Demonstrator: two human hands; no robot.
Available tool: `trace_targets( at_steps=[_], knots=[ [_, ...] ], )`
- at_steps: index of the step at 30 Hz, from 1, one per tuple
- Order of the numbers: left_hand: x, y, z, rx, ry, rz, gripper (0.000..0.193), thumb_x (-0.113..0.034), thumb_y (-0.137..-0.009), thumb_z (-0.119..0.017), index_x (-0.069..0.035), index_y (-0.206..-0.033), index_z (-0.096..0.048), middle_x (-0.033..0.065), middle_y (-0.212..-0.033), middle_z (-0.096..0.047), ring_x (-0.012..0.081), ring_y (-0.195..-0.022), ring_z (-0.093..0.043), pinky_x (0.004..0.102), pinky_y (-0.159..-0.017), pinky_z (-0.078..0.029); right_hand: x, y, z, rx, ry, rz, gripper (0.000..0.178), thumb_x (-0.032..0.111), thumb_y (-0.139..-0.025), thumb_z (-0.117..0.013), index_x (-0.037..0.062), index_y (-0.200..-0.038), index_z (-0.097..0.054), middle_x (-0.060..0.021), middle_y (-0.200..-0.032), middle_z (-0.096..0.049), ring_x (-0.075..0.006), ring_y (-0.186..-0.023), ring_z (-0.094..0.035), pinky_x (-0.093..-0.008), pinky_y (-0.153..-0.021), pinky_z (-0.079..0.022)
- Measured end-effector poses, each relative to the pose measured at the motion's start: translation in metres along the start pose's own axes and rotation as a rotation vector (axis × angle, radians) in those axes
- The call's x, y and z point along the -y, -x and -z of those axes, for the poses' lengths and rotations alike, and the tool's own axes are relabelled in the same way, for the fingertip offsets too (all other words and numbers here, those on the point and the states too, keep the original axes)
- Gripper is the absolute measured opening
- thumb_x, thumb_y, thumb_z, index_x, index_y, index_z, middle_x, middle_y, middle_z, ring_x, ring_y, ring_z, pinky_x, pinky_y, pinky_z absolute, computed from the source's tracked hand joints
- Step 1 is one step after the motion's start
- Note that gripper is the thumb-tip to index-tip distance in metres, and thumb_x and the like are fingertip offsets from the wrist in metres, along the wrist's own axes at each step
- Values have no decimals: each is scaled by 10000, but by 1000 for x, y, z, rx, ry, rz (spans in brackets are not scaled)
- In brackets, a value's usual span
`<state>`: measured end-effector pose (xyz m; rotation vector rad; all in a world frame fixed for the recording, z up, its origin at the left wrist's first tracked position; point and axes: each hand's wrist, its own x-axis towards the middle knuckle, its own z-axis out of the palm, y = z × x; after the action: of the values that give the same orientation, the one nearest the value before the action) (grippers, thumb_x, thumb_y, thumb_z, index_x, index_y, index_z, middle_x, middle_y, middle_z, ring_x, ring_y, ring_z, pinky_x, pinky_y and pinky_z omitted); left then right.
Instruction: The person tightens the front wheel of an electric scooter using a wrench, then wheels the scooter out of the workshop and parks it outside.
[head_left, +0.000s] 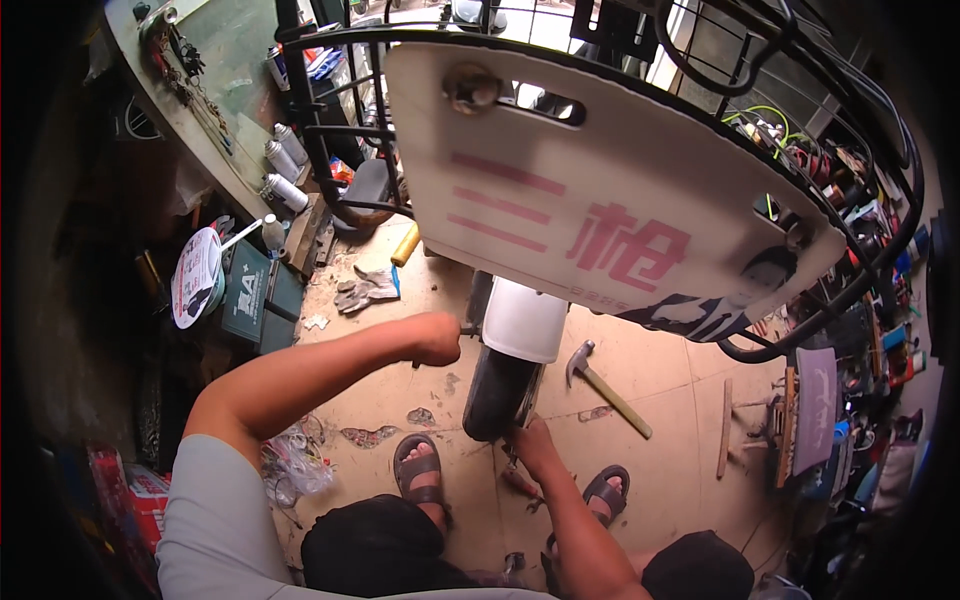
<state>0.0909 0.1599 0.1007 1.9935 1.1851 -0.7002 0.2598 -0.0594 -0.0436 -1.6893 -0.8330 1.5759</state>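
Note:
In front of me stands a two-wheeled vehicle's wheel with a black tyre (488, 395) under a white mudguard (525, 322). My left hand (438, 338) is closed in a fist at the wheel's left side, by a short dark rod; what it grips is hidden. Low on the right side, my right hand (537, 446) is curled against the wheel's edge, and I cannot make out what its fingers hold. Just below that hand is a red-handled tool (520, 482), partly hidden. A claw hammer (610, 390) with a wooden handle lies on the floor to the right.
Overhead, a black wire basket (318, 130) carries a white sign plate (560, 150). Work gloves (366, 289) and a yellow cylinder (406, 244) lie beyond my left hand. Spray cans (287, 192) and a dark green box (250, 290) stand left; a small wooden stool (790, 425) stands right.

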Motion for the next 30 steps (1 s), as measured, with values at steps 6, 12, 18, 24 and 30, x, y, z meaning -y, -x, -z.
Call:
trace_targets(
  at_steps=[6,12,18,24,30],
  knots=[
    [84,-81,-205,-941,39,-183,235,-126,-943,-555,13,-1096,-443,209,-653,-646,432,-567,-637,544,-547,-500,-1,-3,-8,-18,-1,-7,244,196,-936,-620,-23,-1035,-662,-143,-773,-665,-222,-681,-622,-386,-650,-504],
    [88,-104,-207,-1083,92,-258,216,-122,-979,-548,-34,-1169,-493,205,-727,-652,423,-646,-647,511,-587,-513,-43,-10,7,47,261,241,400,268,-934,-651,-70,-1147,-632,-246,-1072,-711,-342,-1002,-690,-409,-891,-516],
    [111,-65,-179,-779,401,40,236,-255,-983,-595,-27,-1022,-639,227,-821,-680,432,-791,-667,524,-705,-512,-39,-14,-7,-103,68,-19,372,284,-916,-680,-52,-1073,-657,-197,-919,-706,-308,-879,-692,-406,-817,-524],
    [63,-12,-85,-500,167,-47,337,-334,-962,-598,-16,-939,-708,249,-874,-686,439,-879,-660,524,-784,-516,12,3,-6,13,-113,-82,70,76,-939,-595,43,-911,-650,-29,-769,-634,-140,-641,-589,-302,-565,-473],
    [53,3,-43,-322,18,38,348,-327,-938,-607,-7,-927,-744,256,-900,-699,439,-898,-676,519,-800,-531,13,4,-10,14,-89,-30,82,90,-939,-590,52,-886,-640,-28,-751,-614,-142,-634,-582,-308,-565,-472]
  ],
)
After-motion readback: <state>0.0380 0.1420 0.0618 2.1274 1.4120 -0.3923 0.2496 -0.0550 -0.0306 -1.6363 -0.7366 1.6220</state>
